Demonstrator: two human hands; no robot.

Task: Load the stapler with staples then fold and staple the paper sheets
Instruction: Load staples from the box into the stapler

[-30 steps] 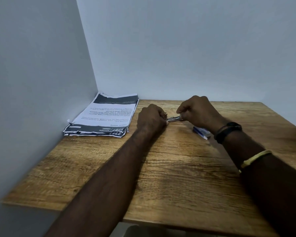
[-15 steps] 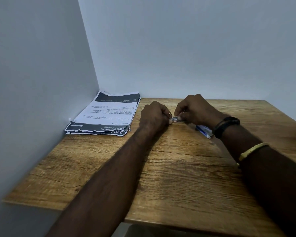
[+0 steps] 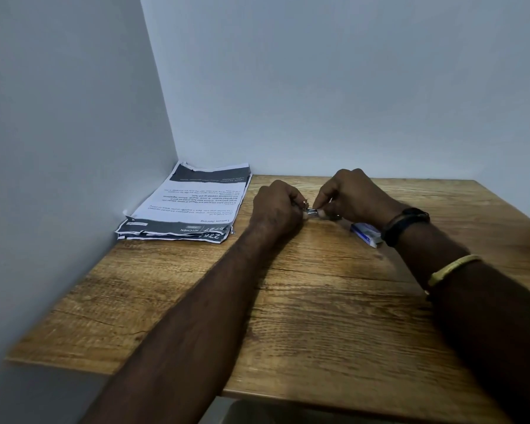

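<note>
My left hand [image 3: 277, 208] and my right hand [image 3: 354, 194] meet at the far middle of the wooden table [image 3: 318, 316]. Between their fingertips shows a short silver metal piece, the stapler [image 3: 312, 212]; most of it is hidden inside my left fist. My right hand's fingers pinch its metal end, and any staples there are too small to tell apart. A stack of printed paper sheets [image 3: 193, 203] lies in the far left corner against the wall. A small blue and white staple box [image 3: 366, 233] lies just behind my right wrist.
Grey walls close the table on the left and at the back. My right forearm carries a black band [image 3: 406, 223] and a yellow band [image 3: 450, 266]. The table's front edge runs below my forearms.
My hands have drawn closer together, so less of the silver metal piece shows between them than a second ago. The papers and the staple box have not moved on the table.
</note>
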